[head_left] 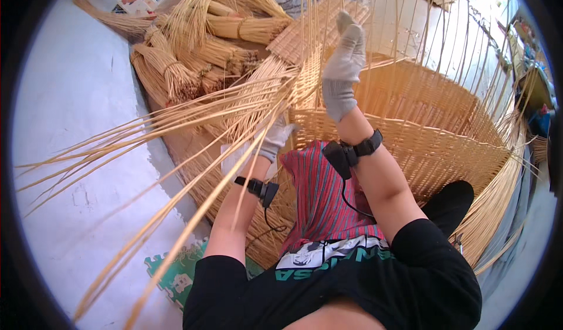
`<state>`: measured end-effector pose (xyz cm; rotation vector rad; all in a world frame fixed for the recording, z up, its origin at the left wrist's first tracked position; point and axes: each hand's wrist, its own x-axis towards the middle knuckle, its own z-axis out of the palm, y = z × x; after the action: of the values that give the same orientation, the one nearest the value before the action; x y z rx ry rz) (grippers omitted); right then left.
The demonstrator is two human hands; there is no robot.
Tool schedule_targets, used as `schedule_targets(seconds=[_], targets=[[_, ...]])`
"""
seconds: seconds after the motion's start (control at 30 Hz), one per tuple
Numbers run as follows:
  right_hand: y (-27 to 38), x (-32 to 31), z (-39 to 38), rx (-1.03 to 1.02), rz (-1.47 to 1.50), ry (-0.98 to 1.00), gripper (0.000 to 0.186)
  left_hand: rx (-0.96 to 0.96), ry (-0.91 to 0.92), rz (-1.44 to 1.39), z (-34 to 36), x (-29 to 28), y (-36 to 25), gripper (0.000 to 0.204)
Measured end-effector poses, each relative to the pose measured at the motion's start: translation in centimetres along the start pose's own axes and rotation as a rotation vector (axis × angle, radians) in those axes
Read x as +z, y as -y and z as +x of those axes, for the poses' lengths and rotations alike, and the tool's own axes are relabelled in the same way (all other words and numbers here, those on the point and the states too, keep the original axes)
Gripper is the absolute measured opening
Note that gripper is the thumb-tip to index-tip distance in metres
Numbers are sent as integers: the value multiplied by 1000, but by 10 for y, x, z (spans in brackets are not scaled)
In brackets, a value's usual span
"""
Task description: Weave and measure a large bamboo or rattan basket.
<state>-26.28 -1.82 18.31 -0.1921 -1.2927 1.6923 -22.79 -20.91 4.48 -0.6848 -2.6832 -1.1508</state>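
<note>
We keep our right hand [343,66] raised among the upright stakes [404,43], fingers pressed together, while our left hand [267,145] grips the loose strands [176,119] at the basket [422,136] rim, holding tension evenly.

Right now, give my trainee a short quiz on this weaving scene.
1. True or false: both hands wear grey gloves.
2. Which hand is raised higher against the upright stakes: left or right?
3. What lies piled on the floor beyond the basket? A) tied bundles of reed B) metal pipes C) folded cloth

Key:
1. True: the left hand and the right hand are both gloved.
2. Right; it reaches up among the upright stakes of the wicker basket, while the left hand sits low among the loose strands.
3. A, the tied bundles of reed.
</note>
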Motion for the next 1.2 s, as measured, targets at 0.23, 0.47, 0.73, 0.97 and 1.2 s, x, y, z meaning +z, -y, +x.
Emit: schedule_targets(seconds=[0.23,0.47,0.73,0.97,1.2], targets=[[-13,-69,-39,423,253,157,26,-87,174,-375,8,6,24,74],[-18,-189,-78,741,299,59,21,37,122,-1,2,-15,-41,46],[-13,-179,-45,620,-304,86,18,-413,699,-335,62,14,-95,51],[-18,-68,31,-453,-890,418,63,-396,391,-202,52,28,-87,40],[1,-200,-48,185,-245,175,26,-538,509,-547,63,20,-77,33]])
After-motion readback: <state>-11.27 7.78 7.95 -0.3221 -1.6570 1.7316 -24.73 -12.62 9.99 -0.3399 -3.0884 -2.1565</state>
